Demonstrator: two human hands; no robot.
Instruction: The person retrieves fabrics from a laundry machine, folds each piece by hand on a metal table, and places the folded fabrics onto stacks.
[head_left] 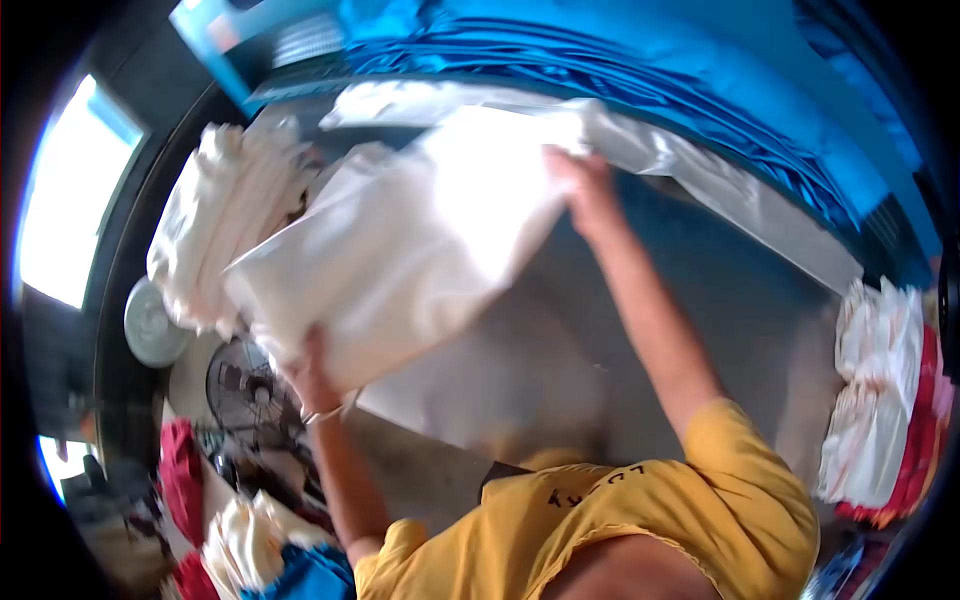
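Several long folds of blue fabric [620, 45] run along the far side, beyond a broad grey tabletop [700, 270] that curves in the wide lens. Over the left part of that surface spreads the white cloth [400, 240], smooth, slightly creased and apparently lifted, with its outer end near a thick bundle of folded white fabric [225, 210]. A pale fabric strip [750, 200] lies along the tabletop's far edge, while a white stack [875, 400] sits at the right end, beside red cloth [925, 420]. Beyond the left end are a black-caged fan [245, 385] and, lower down, a heap of cream cloth [255, 545] touching a blue piece [305, 575]. The left hand [312, 370], with a thin band [325, 413] at its wrist, closes on the near left edge; the right hand [580, 185] pinches the far right corner, though blur hides its exact finger placement. Both grips look narrow, and the hands are well apart, holding the sheet stretched diagonally between them. The step in hand seems to be shifting or opening out this sheet, since it and the fingers are blurred. As a judgement, the next move calls for even tension from both hands, a steady hold on each edge, and enough lift to keep the limp middle from bunching or catching the strip.
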